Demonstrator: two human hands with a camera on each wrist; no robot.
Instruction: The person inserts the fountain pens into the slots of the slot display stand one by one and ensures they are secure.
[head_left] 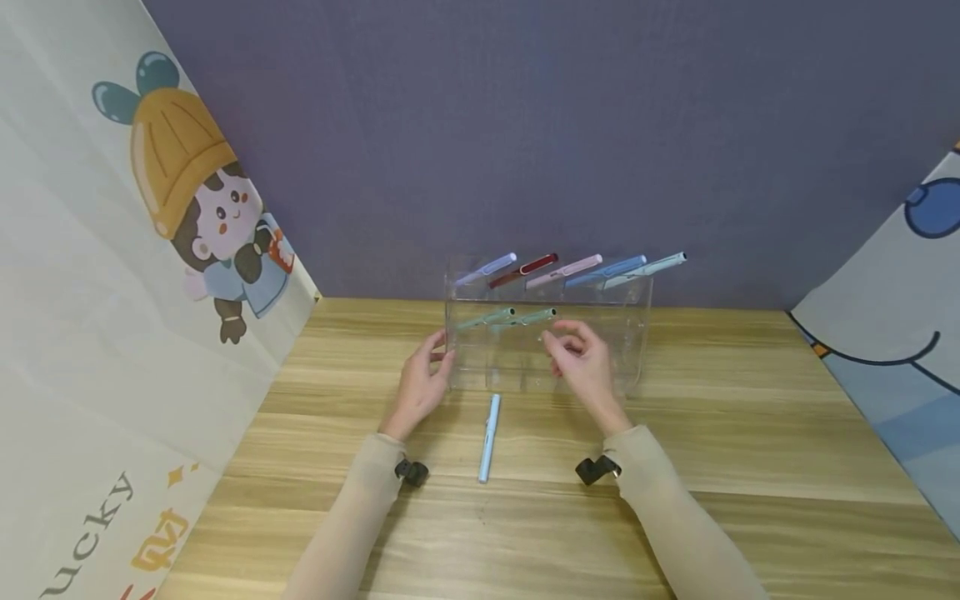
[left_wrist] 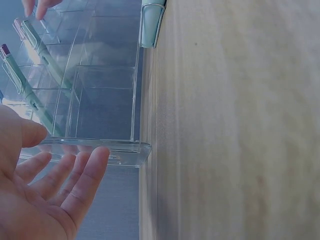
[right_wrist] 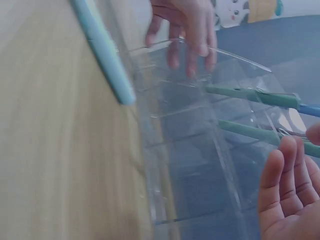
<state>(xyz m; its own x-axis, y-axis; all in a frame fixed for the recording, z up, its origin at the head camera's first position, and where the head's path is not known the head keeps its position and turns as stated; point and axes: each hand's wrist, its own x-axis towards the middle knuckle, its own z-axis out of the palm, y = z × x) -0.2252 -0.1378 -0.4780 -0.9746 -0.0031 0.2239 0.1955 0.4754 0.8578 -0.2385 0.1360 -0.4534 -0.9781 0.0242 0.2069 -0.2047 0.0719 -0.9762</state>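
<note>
A clear acrylic pen holder (head_left: 630,350) with stepped compartments stands at the back of the table. My left hand (head_left: 423,383) is at its left end, the fingertips by the side wall and the fingers loosely bent. In front of the holder's middle row hovers my right hand (head_left: 585,362), its fingers relaxed, with nothing visible in them. Two green pens, a left one (head_left: 487,318) and a right one (head_left: 534,317), lean in the middle row, just left of the right hand. On the table between the forearms lies a light blue pen (head_left: 489,437).
In the back row lean a lavender pen (head_left: 487,268), a dark red pen (head_left: 525,270), a pink pen (head_left: 565,271), a blue pen (head_left: 606,271) and a pale blue pen (head_left: 647,270). Behind the wooden table (head_left: 750,433) rises a dark blue-grey panel (head_left: 525,125).
</note>
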